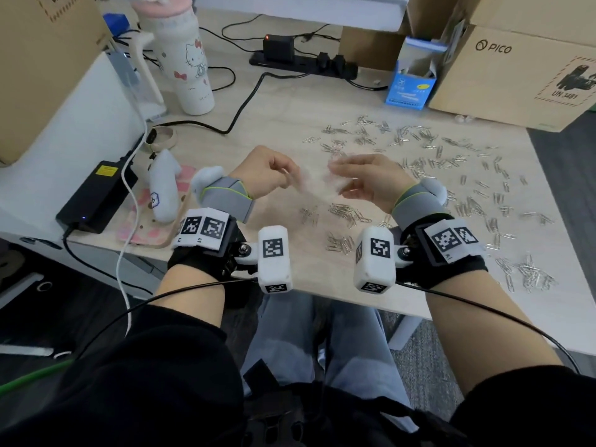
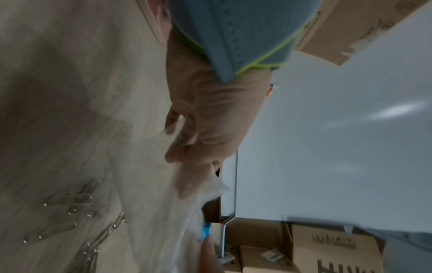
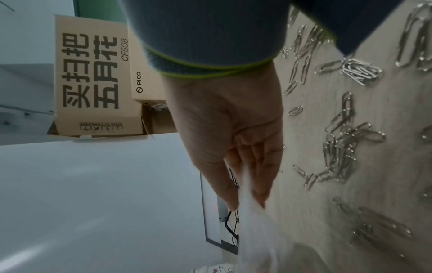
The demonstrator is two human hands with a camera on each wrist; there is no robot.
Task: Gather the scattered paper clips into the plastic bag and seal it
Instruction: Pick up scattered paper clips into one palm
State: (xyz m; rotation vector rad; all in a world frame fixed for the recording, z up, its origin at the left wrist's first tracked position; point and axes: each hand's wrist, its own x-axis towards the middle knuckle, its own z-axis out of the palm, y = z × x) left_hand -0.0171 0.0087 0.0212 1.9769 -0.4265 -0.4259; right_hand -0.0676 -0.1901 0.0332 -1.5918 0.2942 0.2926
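A clear plastic bag, blurred, hangs above the desk between my two hands. My left hand pinches its left edge with curled fingers; in the left wrist view the left hand holds the bag, which trails below it. My right hand grips the other edge, and the right wrist view shows the bag caught between thumb and fingers. Silver paper clips lie scattered over the right half of the wooden desk, with small heaps just under my hands. Clips also show as loose pieces and as a cluster.
A Hello Kitty bottle and a black power strip stand at the back. A blue carton and a PICO cardboard box sit at the back right. A black adapter and a grey plush toy lie on the left.
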